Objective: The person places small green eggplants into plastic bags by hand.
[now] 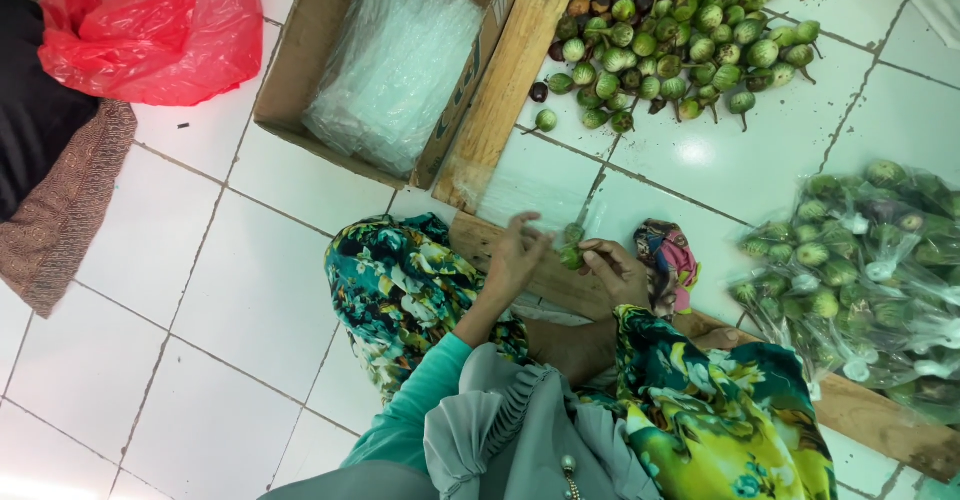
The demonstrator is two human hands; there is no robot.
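My left hand holds up a thin clear plastic bag, its fingers pinching the bag's lower edge. My right hand grips a small green round eggplant right at the bag's mouth, touching the left hand's fingertips. Both hands hover above a wooden plank in front of my knees, which are covered by a floral green cloth.
A pile of small green and dark eggplants lies on the white tiled floor ahead. Filled clear bags of eggplants are heaped at the right. A cardboard box of empty plastic bags stands at the upper middle, beside a red plastic bag.
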